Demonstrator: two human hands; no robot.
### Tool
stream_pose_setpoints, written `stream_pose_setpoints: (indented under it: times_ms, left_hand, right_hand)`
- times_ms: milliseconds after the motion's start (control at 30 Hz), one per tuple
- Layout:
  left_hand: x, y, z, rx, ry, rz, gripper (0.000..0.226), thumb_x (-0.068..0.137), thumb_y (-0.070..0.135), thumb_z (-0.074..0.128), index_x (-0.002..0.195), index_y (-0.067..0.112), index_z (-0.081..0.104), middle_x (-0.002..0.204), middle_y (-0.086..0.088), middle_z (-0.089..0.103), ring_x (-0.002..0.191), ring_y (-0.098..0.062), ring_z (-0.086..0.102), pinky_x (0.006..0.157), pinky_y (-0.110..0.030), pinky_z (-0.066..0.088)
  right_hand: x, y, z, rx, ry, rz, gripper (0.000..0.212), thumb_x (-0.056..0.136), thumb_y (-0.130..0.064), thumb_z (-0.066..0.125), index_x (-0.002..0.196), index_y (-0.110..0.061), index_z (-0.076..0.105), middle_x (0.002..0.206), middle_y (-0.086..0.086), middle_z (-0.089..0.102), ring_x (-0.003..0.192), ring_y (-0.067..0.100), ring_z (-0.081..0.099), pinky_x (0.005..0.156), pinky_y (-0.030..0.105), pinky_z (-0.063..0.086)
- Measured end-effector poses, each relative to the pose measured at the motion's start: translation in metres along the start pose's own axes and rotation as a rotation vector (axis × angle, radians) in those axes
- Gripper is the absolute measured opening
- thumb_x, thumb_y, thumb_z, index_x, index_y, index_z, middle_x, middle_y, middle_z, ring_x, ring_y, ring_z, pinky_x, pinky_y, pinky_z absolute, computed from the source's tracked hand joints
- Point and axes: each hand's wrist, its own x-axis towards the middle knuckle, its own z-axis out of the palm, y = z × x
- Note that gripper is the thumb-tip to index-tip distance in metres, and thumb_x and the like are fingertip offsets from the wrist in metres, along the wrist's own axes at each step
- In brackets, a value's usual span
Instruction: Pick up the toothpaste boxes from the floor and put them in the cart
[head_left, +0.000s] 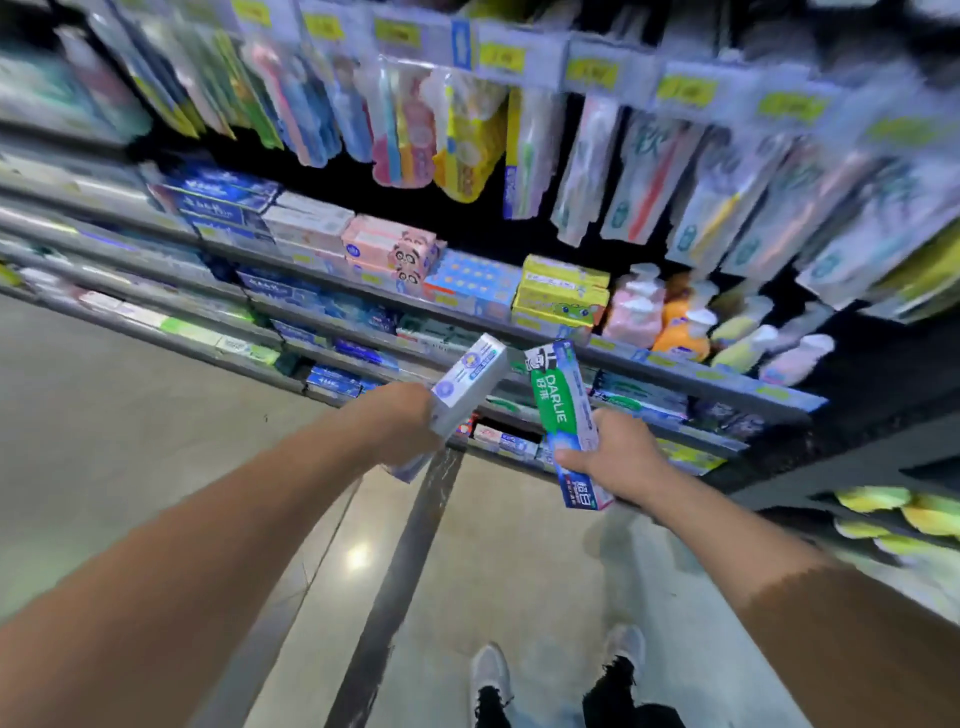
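Left hand (410, 431) grasps a white-and-lilac toothpaste box (462, 392), a rectangular carton tilted up to the right. Right hand (615, 457) grips a glossy green Darlie toothpaste box (563, 415). Both cartons sit clear of the floor (130, 415). Shelves (467, 312) beyond are motion-blurred. No cart discernible.

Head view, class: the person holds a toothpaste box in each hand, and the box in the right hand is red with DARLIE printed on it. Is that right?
Not quite. The head view shows the DARLIE box in the right hand is green and blue, not red. The left hand does hold a second, white box.
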Motion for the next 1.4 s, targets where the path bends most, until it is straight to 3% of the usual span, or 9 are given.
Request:
stream_pose_setpoints:
  times_ms: [233,467,600,733,867,967,1167,1267,1400]
  left_hand:
    - [0.004,0.129,-0.032,0.222,0.004,0.184,0.018,0.086,0.030,0.053,0.076,0.017,0.046,0.072,0.001,0.050,0.074,-0.024,0.053,0.065,-0.030,0.045]
    - [0.023,0.350,-0.018,0.362,0.014,0.430,0.030,0.089,0.032,0.054,0.107,0.009,0.057,0.106,-0.010,0.065,0.093,-0.028,0.063,0.070,-0.030,0.044]
    - [0.012,0.482,-0.006,0.429,0.087,0.630,0.016,0.091,0.029,0.053,0.094,0.014,0.049,0.092,-0.006,0.065,0.091,-0.026,0.064,0.074,-0.032,0.050]
    - [0.002,0.599,0.012,0.417,0.076,0.691,0.035,0.091,0.043,0.057,0.103,0.009,0.054,0.109,-0.013,0.060,0.099,-0.032,0.061,0.071,-0.031,0.044]
    - [-0.013,0.700,0.028,0.406,0.055,0.763,0.045,0.090,0.046,0.060,0.104,0.003,0.057,0.105,-0.015,0.065,0.095,-0.032,0.065,0.066,-0.033,0.045]
    - [-0.013,0.763,0.043,0.418,0.011,0.816,0.042,0.088,0.047,0.059,0.103,0.009,0.057,0.104,-0.010,0.065,0.093,-0.029,0.063,0.071,-0.032,0.047]
    - [0.002,0.882,0.061,0.491,-0.027,0.916,0.043,0.094,0.042,0.054,0.067,0.013,0.038,0.070,-0.006,0.053,0.058,-0.019,0.046,0.052,-0.028,0.033]
    - [0.016,0.942,0.058,0.496,-0.043,0.926,0.040,0.096,0.044,0.054,0.079,0.009,0.048,0.063,-0.003,0.044,0.050,-0.015,0.039,0.043,-0.026,0.029]
    - [0.044,1.021,0.044,0.514,-0.073,0.957,0.039,0.096,0.041,0.056,0.099,0.002,0.062,0.074,-0.014,0.058,0.047,-0.014,0.033,0.045,-0.033,0.040]
  right_hand:
    - [-0.061,0.092,-0.063,0.186,0.151,0.096,0.030,0.075,-0.042,0.075,0.087,-0.017,0.063,0.087,0.001,0.069,0.079,0.020,0.064,0.068,0.033,0.052]
    - [-0.154,0.273,-0.130,0.358,0.295,0.358,0.045,0.068,-0.053,0.071,0.096,-0.018,0.063,0.092,-0.002,0.070,0.080,0.014,0.066,0.072,0.033,0.056]
    - [-0.216,0.373,-0.169,0.381,0.381,0.525,0.039,0.079,-0.044,0.072,0.102,-0.015,0.060,0.091,0.002,0.065,0.079,0.019,0.061,0.061,0.023,0.043]
    - [-0.276,0.455,-0.204,0.361,0.469,0.657,0.034,0.079,-0.041,0.071,0.085,-0.013,0.054,0.080,0.006,0.058,0.074,0.026,0.055,0.052,0.028,0.033]
    - [-0.330,0.526,-0.225,0.405,0.552,0.766,0.043,0.071,-0.051,0.074,0.076,-0.017,0.050,0.079,0.003,0.059,0.070,0.023,0.055,0.048,0.029,0.034]
    - [-0.355,0.573,-0.238,0.433,0.551,0.819,0.045,0.069,-0.053,0.074,0.089,-0.016,0.058,0.087,0.005,0.064,0.077,0.023,0.061,0.060,0.033,0.046]
    - [-0.368,0.655,-0.273,0.488,0.585,0.882,0.039,0.071,-0.046,0.076,0.079,-0.015,0.054,0.083,0.008,0.061,0.071,0.022,0.053,0.055,0.032,0.035]
    - [-0.359,0.704,-0.299,0.494,0.610,0.917,0.041,0.074,-0.047,0.076,0.086,-0.012,0.058,0.085,0.008,0.062,0.073,0.023,0.055,0.055,0.031,0.037]
    - [-0.345,0.763,-0.346,0.511,0.633,0.959,0.047,0.073,-0.052,0.078,0.091,-0.013,0.058,0.084,0.004,0.060,0.073,0.019,0.055,0.051,0.029,0.038]
